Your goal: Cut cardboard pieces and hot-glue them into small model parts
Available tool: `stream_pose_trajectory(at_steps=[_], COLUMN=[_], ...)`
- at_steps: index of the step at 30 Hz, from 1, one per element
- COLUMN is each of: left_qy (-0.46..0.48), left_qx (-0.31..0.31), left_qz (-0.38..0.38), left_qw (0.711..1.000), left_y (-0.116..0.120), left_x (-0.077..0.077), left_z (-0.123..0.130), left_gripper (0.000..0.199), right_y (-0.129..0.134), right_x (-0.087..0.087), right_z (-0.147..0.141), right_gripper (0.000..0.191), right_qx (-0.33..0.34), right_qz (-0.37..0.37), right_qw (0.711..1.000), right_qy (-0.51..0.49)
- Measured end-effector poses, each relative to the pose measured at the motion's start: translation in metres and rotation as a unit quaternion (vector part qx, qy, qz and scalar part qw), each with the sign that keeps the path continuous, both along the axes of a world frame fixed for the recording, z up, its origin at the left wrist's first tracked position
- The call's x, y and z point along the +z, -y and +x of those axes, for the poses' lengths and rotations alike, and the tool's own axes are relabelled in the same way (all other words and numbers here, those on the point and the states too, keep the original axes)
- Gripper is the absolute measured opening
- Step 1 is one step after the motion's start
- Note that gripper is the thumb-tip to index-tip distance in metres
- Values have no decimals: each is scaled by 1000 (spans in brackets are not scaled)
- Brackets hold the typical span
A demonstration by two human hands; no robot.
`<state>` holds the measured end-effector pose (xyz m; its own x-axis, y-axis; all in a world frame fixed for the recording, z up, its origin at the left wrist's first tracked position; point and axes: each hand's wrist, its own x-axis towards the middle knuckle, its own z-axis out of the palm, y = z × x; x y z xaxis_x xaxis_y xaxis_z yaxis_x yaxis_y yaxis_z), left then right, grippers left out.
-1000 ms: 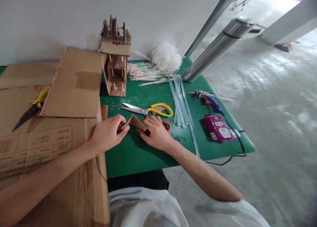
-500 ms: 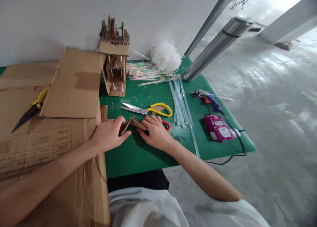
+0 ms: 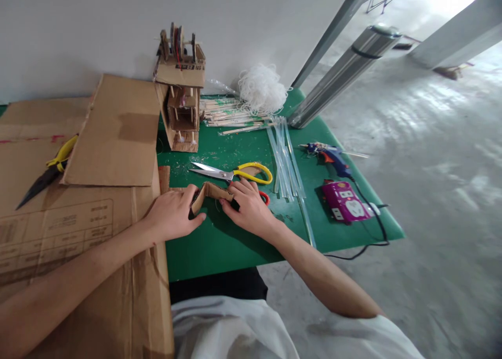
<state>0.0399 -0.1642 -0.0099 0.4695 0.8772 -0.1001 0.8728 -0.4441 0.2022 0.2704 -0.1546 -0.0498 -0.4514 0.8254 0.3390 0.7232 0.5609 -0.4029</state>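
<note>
A small folded cardboard piece (image 3: 214, 190) is held between both hands above the green table (image 3: 196, 254). My left hand (image 3: 171, 213) grips its left end between thumb and fingers. My right hand (image 3: 251, 207) pinches its right end, fingertips near the scissors. Just beyond the hands lie the yellow-handled scissors (image 3: 257, 173), blades pointing left. A red handle (image 3: 264, 197) shows beside my right hand, the rest of that tool hidden beneath it. Behind, against the wall, stands a tall cardboard structure (image 3: 182, 103) with wooden sticks and discs on top.
Cardboard sheets (image 3: 113, 134) and black pliers (image 3: 43, 181) lie left. Wooden sticks (image 3: 235, 113), a white string heap (image 3: 262, 90) and clear glue sticks (image 3: 286, 160) are behind. At right are a glue gun (image 3: 331, 158), a purple power block (image 3: 345, 202) and a metal post (image 3: 345, 77).
The cardboard piece has tilted and opened wider, showing more of its inner face. My right hand has shifted slightly right.
</note>
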Motion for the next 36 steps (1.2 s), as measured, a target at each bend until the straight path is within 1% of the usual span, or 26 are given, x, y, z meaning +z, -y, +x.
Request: stream_pose_trajectory(at_steps=[3, 7, 10, 15, 21, 28, 30, 32, 34, 36], left_qy=[24, 62, 78, 89, 105, 94, 98, 110, 127, 136], left_qx=[-4, -5, -12, -20, -29, -14, -11, -1, 13, 18], left_qz=[0, -12, -15, -31, -82, -90, -98, -111, -124, -129], left_qw=[1000, 998, 997, 995, 991, 991, 990, 988, 984, 982], left_y=[-1, -1, -1, -1, -3, -4, -5, -5, -5, -5], left_x=[1, 3, 4, 7, 11, 9, 7, 5, 3, 1], left_z=[-1, -1, -1, -2, -4, -4, -4, -6, -7, -7], left_gripper=[35, 25, 22, 25, 29, 30, 34, 43, 58, 78], right_y=[-1, -4, -5, -7, -6, -4, -4, -4, -4, -4], right_x=[-3, -6, -9, -12, -10, -5, -5, -4, -3, -3], right_z=[1, 2, 3, 3, 3, 3, 3, 4, 4, 5], right_gripper=[14, 12, 12, 11, 12, 9, 9, 8, 8, 10], right_qx=[-7, -23, -35, -43, -43, -34, -30, -27, -24, -20], right_qz=[13, 9, 3, -4, -11, -15, -12, -13, -16, -18], right_qw=[1000, 999, 999, 998, 998, 998, 998, 998, 998, 998], right_qy=[-9, -21, -29, -39, -44, -49, -53, -54, -56, -60])
